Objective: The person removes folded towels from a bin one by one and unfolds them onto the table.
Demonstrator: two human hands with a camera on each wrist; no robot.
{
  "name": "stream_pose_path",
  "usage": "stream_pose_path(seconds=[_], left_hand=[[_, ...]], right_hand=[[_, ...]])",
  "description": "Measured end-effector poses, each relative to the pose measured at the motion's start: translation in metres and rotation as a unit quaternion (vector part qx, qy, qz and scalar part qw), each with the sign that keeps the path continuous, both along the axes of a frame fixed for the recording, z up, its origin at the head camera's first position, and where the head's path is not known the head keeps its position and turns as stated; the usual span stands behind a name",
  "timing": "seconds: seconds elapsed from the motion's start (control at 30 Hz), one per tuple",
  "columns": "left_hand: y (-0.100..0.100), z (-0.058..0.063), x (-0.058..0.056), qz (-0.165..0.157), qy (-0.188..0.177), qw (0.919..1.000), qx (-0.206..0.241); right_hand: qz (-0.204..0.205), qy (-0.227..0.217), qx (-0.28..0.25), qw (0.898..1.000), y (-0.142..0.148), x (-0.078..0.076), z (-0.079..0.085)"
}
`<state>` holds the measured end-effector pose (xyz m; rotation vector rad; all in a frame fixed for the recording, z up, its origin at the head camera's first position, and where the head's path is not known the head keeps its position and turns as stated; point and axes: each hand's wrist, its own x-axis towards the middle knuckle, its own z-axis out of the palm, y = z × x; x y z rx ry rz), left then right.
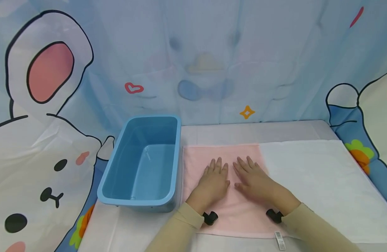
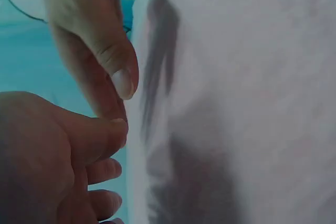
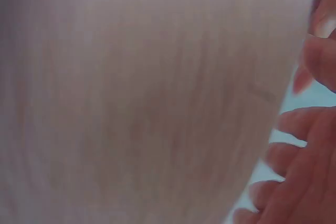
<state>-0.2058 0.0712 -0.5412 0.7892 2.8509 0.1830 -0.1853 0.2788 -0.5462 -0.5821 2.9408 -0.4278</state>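
A pink cloth [image 1: 240,220] lies spread flat on the white-covered table, with a white label [image 1: 279,240] at its near edge. My left hand [image 1: 214,180] rests on its middle with straight fingers pointing away from me. Just to the right, my right hand [image 1: 254,180] lies on the same cloth, fingers straight and angled toward the left hand. A narrow strip of pink shows between them. In the left wrist view, my left hand [image 2: 58,156] is at the lower left beside the pale cloth [image 2: 252,103]. Fingers of my right hand [image 3: 304,166] show at the right wrist view's edge.
A blue plastic basin [image 1: 155,171] stands left of the pink cloth, with nothing in it. A white cloth [image 1: 322,182] extends to the right of the pink one. Behind the table hangs a blue printed curtain [image 1: 275,63] with cartoon figures.
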Motion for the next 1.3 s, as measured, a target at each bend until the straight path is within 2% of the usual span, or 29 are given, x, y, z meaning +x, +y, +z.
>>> stream_pose_path(seconds=[0.2, 0.47, 0.67, 1.0, 1.3], left_hand=[[0.003, -0.002, 0.010, -0.019, -0.008, 0.9993, -0.030], [-0.004, -0.009, 0.018, 0.003, -0.059, 0.9978, -0.031], [-0.012, -0.013, 0.023, 0.013, -0.078, 0.9961, -0.040], [-0.019, -0.010, 0.018, 0.034, -0.100, 0.9936, -0.040], [-0.004, -0.004, 0.005, 0.083, -0.097, 0.9905, -0.050]], right_hand=[[0.010, -0.020, 0.018, 1.000, -0.015, 0.015, 0.001], [0.017, -0.090, 0.006, 0.996, -0.027, 0.026, 0.005], [0.015, -0.090, 0.013, 0.996, -0.036, 0.031, 0.003], [0.001, -0.092, 0.035, 0.995, -0.040, 0.024, 0.002], [-0.010, -0.101, 0.046, 0.994, -0.033, 0.007, 0.004]])
